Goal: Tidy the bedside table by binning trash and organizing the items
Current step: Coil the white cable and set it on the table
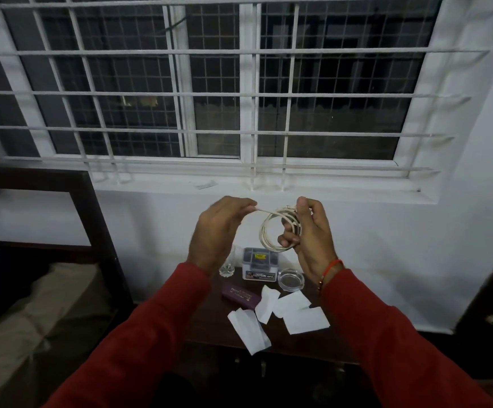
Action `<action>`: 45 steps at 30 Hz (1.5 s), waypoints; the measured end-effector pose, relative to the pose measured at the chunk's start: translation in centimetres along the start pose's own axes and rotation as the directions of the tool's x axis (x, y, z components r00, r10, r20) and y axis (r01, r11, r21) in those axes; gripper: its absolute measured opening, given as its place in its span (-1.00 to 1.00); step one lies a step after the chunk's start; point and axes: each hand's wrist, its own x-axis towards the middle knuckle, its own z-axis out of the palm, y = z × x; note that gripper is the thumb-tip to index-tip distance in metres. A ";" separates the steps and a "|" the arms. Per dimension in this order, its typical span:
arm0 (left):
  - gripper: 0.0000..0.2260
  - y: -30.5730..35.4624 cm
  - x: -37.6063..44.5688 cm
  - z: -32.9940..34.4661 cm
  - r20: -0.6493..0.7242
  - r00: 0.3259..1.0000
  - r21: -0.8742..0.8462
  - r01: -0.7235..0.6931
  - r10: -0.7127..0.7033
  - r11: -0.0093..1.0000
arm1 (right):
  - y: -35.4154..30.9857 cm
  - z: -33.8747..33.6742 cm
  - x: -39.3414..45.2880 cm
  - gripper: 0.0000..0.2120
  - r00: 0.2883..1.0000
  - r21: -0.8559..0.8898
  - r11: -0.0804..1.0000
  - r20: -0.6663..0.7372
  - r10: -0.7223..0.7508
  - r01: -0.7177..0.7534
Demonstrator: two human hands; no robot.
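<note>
Both hands are raised above the dark bedside table (pixel 209 325), holding a white cable (pixel 265 228) wound into a loose coil. My right hand (pixel 310 234) grips the coil with its plug end at the thumb. My left hand (pixel 218 228) pinches the free end of the cable, pulled taut to the left. On the table below lie several white paper scraps (pixel 248 328), a maroon case (pixel 240 295), a small white box with a grey lid (pixel 260 265), a clear glass (pixel 227 269) and a round glass ashtray (pixel 291 279).
A bed (pixel 27 319) with a dark wooden headboard frame stands to the left. A barred window (pixel 209 83) and its sill fill the wall above the table. A dark cabinet with a knob (pixel 492 319) is at the right edge.
</note>
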 end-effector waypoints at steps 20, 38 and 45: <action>-0.78 2.8 -3.6 2.6 0.470 0.683 -0.335 0.724 -0.559 0.603 | 1.6 -0.3 -0.3 -0.83 0.995 -0.087 0.996 -0.096 0.022 -0.030; -0.82 3.2 -3.0 1.5 0.815 0.418 -0.471 0.881 -0.402 -0.037 | 1.7 -1.7 -1.0 -0.85 0.996 0.016 0.996 -0.029 0.087 -0.087; -0.62 3.5 -3.8 1.8 0.676 0.453 -0.449 0.879 -0.582 0.162 | 2.5 -3.3 -1.0 -0.92 0.942 0.071 0.948 0.162 0.295 -0.309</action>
